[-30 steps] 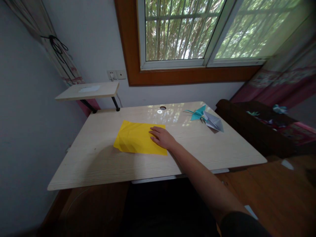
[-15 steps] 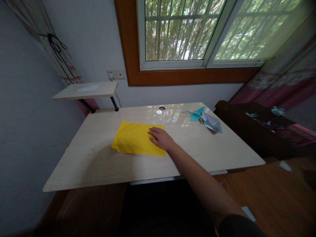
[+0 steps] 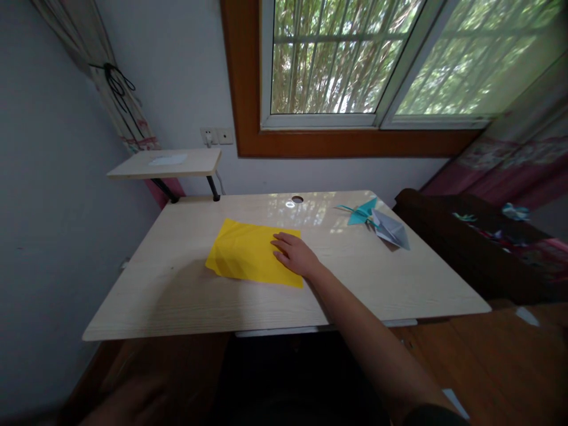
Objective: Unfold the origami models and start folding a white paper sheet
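A yellow sheet of paper [image 3: 248,254] lies on the pale wooden desk [image 3: 190,322], with faint creases and slightly raised edges. My right hand [image 3: 295,254] rests on the sheet's right part, palm down with its fingers stretched out and a little apart. My left hand [image 3: 126,399] shows as a dark blur at the lower left, below the desk's front edge and away from the paper. Its fingers are smeared and cannot be made out.
A teal origami crane [image 3: 362,212] and a grey-white folded paper piece [image 3: 391,229] sit at the desk's right side. A small raised shelf [image 3: 199,160] stands at the back left. Near the back edge is a round cable hole [image 3: 297,200].
My left hand has come into view, blurred, at the lower left. My right hand stays on the yellow paper. The whole view has shifted slightly.
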`<move>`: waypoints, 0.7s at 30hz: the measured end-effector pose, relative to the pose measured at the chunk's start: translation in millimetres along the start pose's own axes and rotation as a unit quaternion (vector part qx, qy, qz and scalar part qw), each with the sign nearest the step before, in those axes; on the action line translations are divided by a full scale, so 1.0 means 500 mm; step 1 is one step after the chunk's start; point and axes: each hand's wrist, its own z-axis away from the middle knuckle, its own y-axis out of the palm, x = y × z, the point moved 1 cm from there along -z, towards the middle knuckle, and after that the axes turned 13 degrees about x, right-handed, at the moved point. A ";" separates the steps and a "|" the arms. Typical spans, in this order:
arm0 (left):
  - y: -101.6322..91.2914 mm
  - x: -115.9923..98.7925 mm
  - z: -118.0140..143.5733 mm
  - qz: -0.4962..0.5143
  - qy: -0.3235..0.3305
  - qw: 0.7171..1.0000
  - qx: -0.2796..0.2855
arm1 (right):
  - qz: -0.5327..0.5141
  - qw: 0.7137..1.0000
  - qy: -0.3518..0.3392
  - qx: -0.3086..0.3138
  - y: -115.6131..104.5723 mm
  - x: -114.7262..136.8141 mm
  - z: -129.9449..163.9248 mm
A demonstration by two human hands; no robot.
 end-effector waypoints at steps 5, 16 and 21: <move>-0.156 -0.086 -0.155 0.016 0.191 0.955 -0.224 | 0.002 1.000 -0.009 0.010 -0.002 0.004 0.002; -0.257 -0.169 -0.542 -0.144 0.077 0.943 -0.289 | 0.038 0.998 -0.019 0.050 0.003 -0.001 0.002; -0.272 -0.123 -0.560 -0.164 0.050 0.938 -0.302 | 0.050 0.997 -0.008 0.057 0.007 -0.001 0.001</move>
